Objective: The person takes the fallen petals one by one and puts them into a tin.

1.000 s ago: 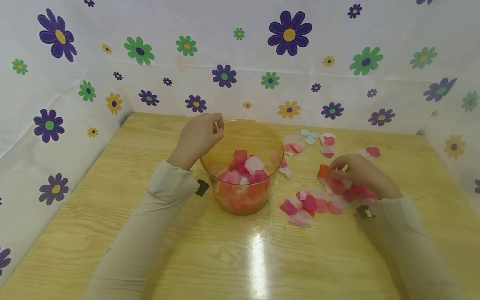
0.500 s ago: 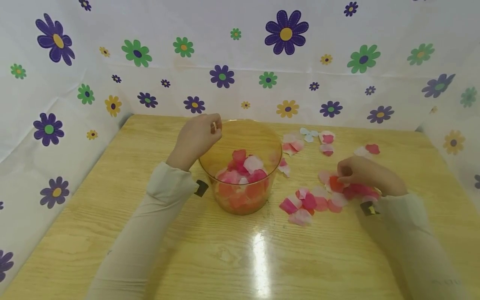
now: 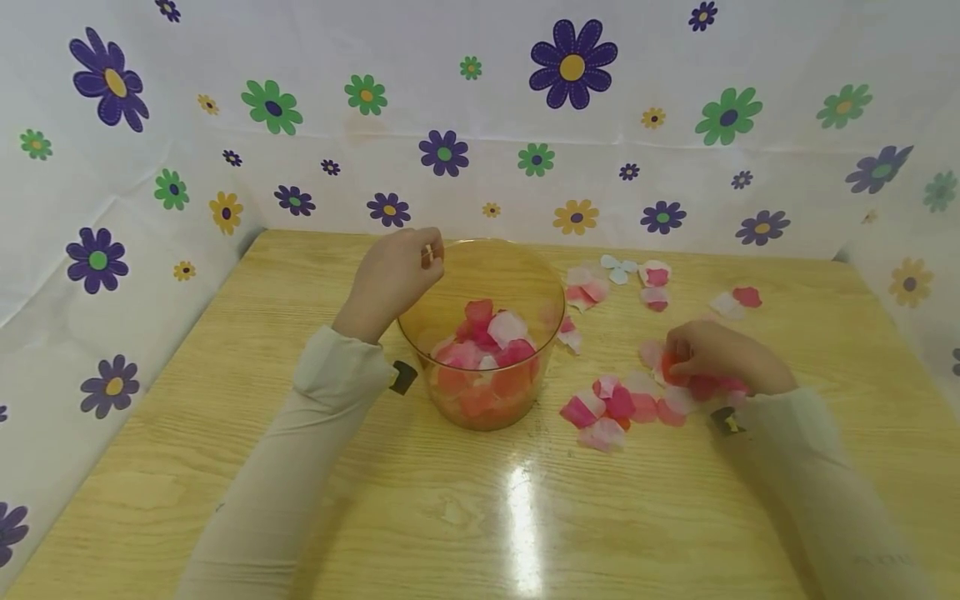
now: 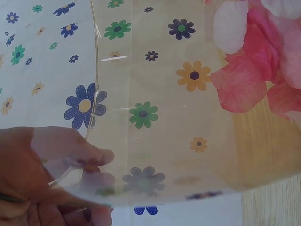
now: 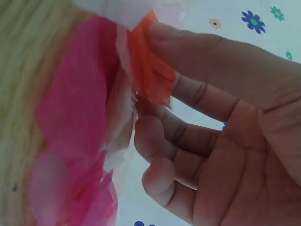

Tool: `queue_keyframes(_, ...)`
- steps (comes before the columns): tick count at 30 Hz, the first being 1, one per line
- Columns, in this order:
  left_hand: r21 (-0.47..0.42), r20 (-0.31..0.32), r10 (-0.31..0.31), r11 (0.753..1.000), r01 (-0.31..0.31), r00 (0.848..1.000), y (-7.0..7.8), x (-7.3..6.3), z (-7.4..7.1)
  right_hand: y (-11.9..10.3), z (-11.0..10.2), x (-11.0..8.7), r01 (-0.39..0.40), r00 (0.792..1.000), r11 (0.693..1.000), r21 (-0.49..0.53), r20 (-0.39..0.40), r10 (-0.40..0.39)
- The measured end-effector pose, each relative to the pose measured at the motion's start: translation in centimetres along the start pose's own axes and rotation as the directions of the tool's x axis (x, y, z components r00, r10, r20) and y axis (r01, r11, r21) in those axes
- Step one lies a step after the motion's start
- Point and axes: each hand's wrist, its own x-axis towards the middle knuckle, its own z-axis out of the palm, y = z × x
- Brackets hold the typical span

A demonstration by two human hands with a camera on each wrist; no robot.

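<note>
A see-through amber bucket (image 3: 491, 412) stands mid-table, with pink, red and white artificial petals (image 3: 480, 354) heaped inside. My left hand (image 3: 393, 279) grips its left rim; in the left wrist view the thumb and fingers lie on either side of the clear wall (image 4: 155, 155). To the right, my right hand (image 3: 723, 358) is low over a pile of loose petals (image 3: 641, 408). Between its thumb and index finger it pinches an orange petal (image 5: 150, 66), seen in the right wrist view beside a magenta petal (image 5: 82, 89). The other fingers are loosely bent.
More petals (image 3: 585, 287) lie behind the bucket's right side, near a pale blue petal cluster (image 3: 618, 268). A white and a red petal (image 3: 747, 297) rest farther right. Flower-printed white cloth (image 3: 495, 108) walls the wooden table (image 3: 420, 517) at the back and sides.
The right hand first moved slightly right, and the orange petal came lower onto the pile. Now the hand is back left, down over that petal. The left hand stays on the rim.
</note>
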Motion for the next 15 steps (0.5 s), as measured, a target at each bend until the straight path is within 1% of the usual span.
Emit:
queue_keyframes(4, 0.0, -0.004, 0.0, 1.0, 0.0, 1.0, 0.08, -0.17, 0.04, 0.08, 0.22, 0.0, 0.026, 1.0, 1.0, -0.009, -0.017, -0.026)
queue_keyframes(11, 0.001, -0.01, -0.003, 1.0, 0.003, 1.0, 0.17, -0.46, 0.13, 0.29, -0.13, -0.14, 0.04, 0.997, 0.997, 0.061, -0.064, -0.036)
queue_keyframes(15, 0.001, -0.019, 0.003, 1.0, -0.003, 1.0, 0.15, -0.57, 0.23, -0.02, -0.42, -0.21, 0.07, 0.993, 0.997, 0.04, -0.099, -0.066)
